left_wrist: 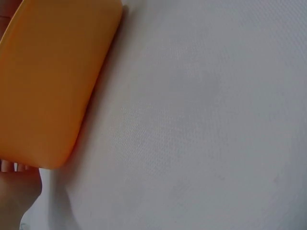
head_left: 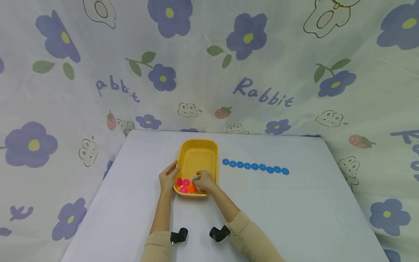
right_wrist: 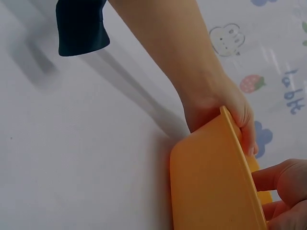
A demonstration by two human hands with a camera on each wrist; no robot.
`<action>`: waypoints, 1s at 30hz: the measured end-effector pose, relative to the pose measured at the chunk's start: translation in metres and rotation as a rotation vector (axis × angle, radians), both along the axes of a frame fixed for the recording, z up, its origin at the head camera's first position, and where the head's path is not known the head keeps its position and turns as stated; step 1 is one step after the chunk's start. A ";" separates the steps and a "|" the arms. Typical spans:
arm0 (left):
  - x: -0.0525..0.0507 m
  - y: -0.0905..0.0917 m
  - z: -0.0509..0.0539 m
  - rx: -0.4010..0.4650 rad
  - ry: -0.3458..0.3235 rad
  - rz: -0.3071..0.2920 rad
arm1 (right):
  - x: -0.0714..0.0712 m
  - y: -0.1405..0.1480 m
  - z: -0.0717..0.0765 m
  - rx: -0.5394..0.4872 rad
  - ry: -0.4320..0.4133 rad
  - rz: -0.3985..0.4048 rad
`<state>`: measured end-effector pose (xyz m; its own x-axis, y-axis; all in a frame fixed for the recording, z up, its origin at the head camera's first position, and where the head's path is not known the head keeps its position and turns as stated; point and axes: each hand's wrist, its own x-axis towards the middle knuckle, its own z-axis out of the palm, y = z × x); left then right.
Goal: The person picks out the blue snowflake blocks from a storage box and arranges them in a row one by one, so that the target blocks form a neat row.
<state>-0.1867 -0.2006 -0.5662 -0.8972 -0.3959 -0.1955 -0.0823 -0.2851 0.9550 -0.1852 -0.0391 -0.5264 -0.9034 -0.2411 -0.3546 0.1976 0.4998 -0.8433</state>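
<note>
A yellow plastic tray (head_left: 198, 162) stands on the white table. At its left side my left hand (head_left: 168, 177) grips the wall, the thumb over the rim. My right hand (head_left: 205, 181) reaches down into the near right part of the tray, its curled fingers at a blue flower-shaped piece (head_left: 195, 179), which they seem to pinch and largely cover. Beside them in the near left corner lie pink flower pieces (head_left: 186, 182) and an orange flower piece (head_left: 191, 188), with a little yellow showing among them. The right wrist view shows the tray's outer wall (right_wrist: 206, 182) between both hands.
Right of the tray, several blue flower pieces form a slightly slanting row (head_left: 255, 166), close side by side. Black wrist cameras (head_left: 179, 235) sit on both forearms near the front. A patterned cloth (head_left: 209, 72) hangs behind the white tabletop (head_left: 294, 211) and at its sides.
</note>
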 end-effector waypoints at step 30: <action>-0.001 0.002 -0.002 0.008 0.031 0.014 | -0.041 -0.042 -0.047 -0.755 -0.185 -0.335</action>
<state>-0.1877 -0.1986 -0.5684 -0.8973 -0.4068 -0.1714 -0.0491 -0.2938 0.9546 -0.2258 -0.0813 -0.5738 -0.9126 -0.2024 -0.3552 0.4026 -0.2943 -0.8668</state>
